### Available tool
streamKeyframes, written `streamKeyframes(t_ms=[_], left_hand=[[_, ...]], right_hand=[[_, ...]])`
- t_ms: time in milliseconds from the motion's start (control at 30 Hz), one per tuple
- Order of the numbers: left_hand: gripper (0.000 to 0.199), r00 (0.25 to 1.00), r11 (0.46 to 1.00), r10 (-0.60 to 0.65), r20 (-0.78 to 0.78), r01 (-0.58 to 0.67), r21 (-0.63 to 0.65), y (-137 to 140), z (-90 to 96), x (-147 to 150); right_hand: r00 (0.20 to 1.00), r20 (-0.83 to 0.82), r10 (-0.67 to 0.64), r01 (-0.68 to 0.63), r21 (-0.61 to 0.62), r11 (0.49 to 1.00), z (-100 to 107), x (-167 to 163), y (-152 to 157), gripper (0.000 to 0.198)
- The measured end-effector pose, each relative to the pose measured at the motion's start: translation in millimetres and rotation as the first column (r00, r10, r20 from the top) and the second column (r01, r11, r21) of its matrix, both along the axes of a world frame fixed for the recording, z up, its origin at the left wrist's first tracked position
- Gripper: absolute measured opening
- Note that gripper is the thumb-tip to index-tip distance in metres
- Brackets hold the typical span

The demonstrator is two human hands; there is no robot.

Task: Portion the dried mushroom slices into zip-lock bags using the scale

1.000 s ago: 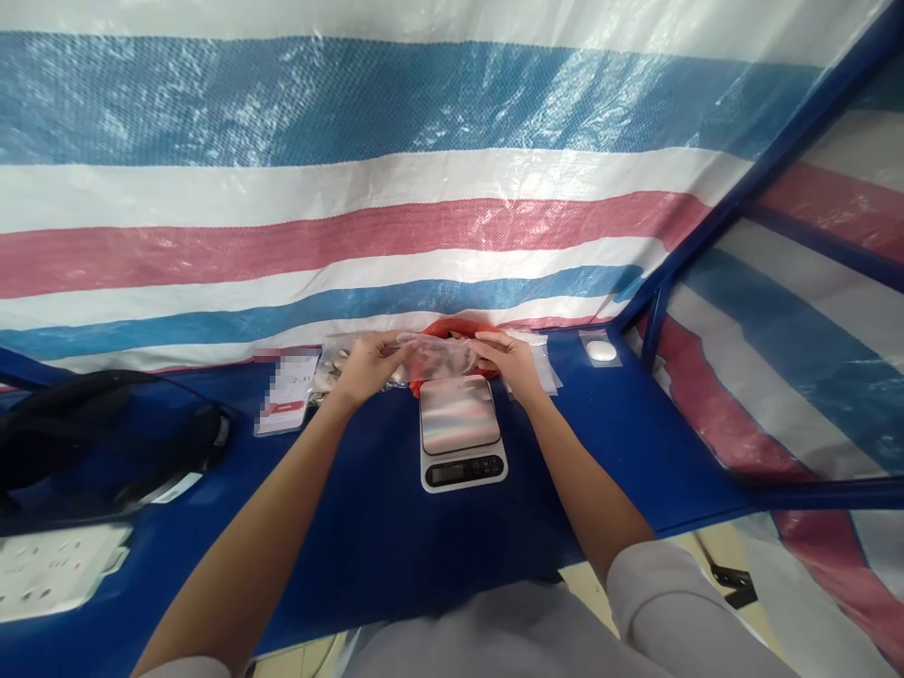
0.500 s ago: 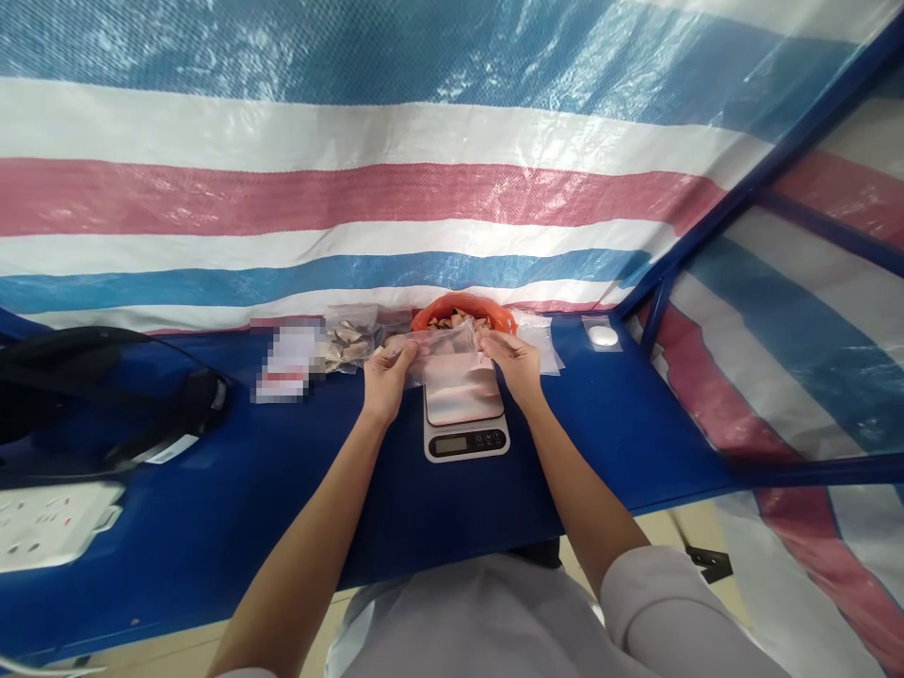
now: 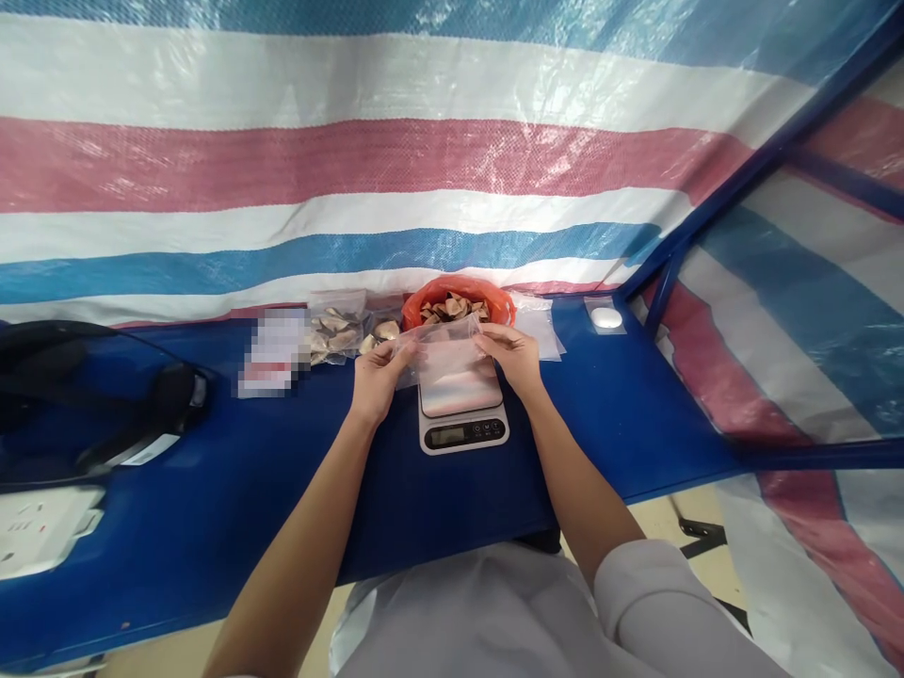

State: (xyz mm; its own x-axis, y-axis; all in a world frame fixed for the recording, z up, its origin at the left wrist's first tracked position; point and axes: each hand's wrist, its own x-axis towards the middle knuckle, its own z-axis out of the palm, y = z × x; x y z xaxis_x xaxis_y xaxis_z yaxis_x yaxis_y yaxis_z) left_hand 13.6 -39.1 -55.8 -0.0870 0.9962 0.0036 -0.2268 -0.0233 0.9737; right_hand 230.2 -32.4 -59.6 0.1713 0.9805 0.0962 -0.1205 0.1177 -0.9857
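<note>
A clear plastic bag (image 3: 443,335) is stretched between my two hands above a kitchen scale (image 3: 462,428). My left hand (image 3: 379,377) pinches its left side, fingers closed. On the other side my right hand (image 3: 514,356) grips the right edge between thumb and fingers. The scale has a shiny metal plate and a dark display strip at the front. Just behind the bag stands an open orange plastic bag (image 3: 500,299) full of brown, dried-looking pieces (image 3: 456,309), whose kind I cannot make out.
Left of my hands lie clear bags of similar pieces (image 3: 333,331) and a blurred-out card (image 3: 272,353). Flat clear bags (image 3: 540,328) and a round white item (image 3: 605,317) sit to the right. A power strip (image 3: 46,527) and black headgear (image 3: 152,405) occupy the table's (image 3: 282,508) left end.
The camera view has tilted slightly, showing more of the pieces in the orange bag. Both hands still hold the clear bag over the scale, nearly in the same place.
</note>
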Motion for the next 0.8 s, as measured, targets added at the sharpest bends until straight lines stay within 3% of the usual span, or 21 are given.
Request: streamKeyframes(t_ms=[300, 400, 467, 533, 600, 667, 733, 800], left_hand=[[0.048, 0.999, 0.998, 0.042, -0.006, -0.042, 0.056, 2, 11.5, -5], [0.053, 0.986, 0.996, 0.055, -0.156, -0.043, 0.077, 7, 24.1, -14], [0.055, 0.929, 0.99, 0.037, -0.367, 0.015, 0.138, 12, 40.4, -17], [0.053, 0.802, 0.974, -0.033, -0.596, 0.16, 0.162, 17, 60.4, -16], [0.046, 0.642, 0.941, -0.133, -0.755, 0.32, 0.107, 24, 78.9, -10], [0.041, 0.515, 0.887, -0.272, -0.813, 0.462, -0.004, 32, 90.6, -1], [0.038, 0.483, 0.834, -0.386, -0.786, 0.548, -0.072, 38, 93.5, 7], [0.037, 0.552, 0.829, -0.444, -0.706, 0.553, -0.089, 42, 89.4, 12]], right_hand=[[0.989, 0.148, 0.024, -0.034, 0.068, 0.997, 0, 11, 2, 0.036], [0.976, 0.213, 0.045, -0.069, 0.106, 0.992, 10, 17, 4, 0.032], [0.959, 0.28, 0.049, -0.09, 0.135, 0.987, 19, 21, 5, 0.028], [0.93, 0.36, 0.076, -0.14, 0.157, 0.978, 30, 22, 5, 0.025], [0.894, 0.434, 0.113, -0.206, 0.173, 0.963, 41, 21, 5, 0.023], [0.858, 0.495, 0.141, -0.261, 0.182, 0.948, 51, 19, 4, 0.022], [0.834, 0.532, 0.143, -0.279, 0.183, 0.943, 58, 17, 2, 0.02], [0.827, 0.543, 0.142, -0.28, 0.18, 0.943, 62, 17, -1, 0.02]])
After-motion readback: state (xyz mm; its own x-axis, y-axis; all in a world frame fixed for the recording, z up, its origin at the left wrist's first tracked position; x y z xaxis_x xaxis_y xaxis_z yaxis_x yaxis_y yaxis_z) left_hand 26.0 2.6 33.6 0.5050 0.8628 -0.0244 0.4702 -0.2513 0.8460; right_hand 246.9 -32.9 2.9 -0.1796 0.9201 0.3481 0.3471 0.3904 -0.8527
